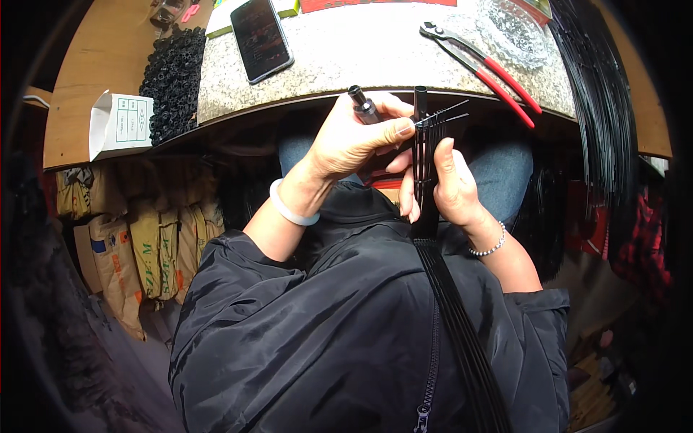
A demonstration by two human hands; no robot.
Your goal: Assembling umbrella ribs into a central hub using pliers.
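Note:
My left hand (pixel 345 144) is closed around a black cylindrical tool (pixel 367 110) with a shiny dark tip. Its thumb and index finger also pinch thin wire (pixel 449 112), whose loose ends stick out to the right. Beside it, my right hand (pixel 456 186) grips a bundle of slim black ribs (pixel 462 325) that looks like a folded umbrella frame. A dark tube end (pixel 421 95) rises at the top of the bundle, while the ribs run down across my jacket. Fingers partly hide where the wire meets the bundle.
On the table (pixel 317 79) lie a phone (pixel 260 40), pliers (pixel 485 71) with red handles and a clear patterned dish (pixel 511 35). Left are a pile of small black parts (pixel 175 79) and a white box (pixel 121 124). Long black rods (pixel 603 101) hang over the right edge.

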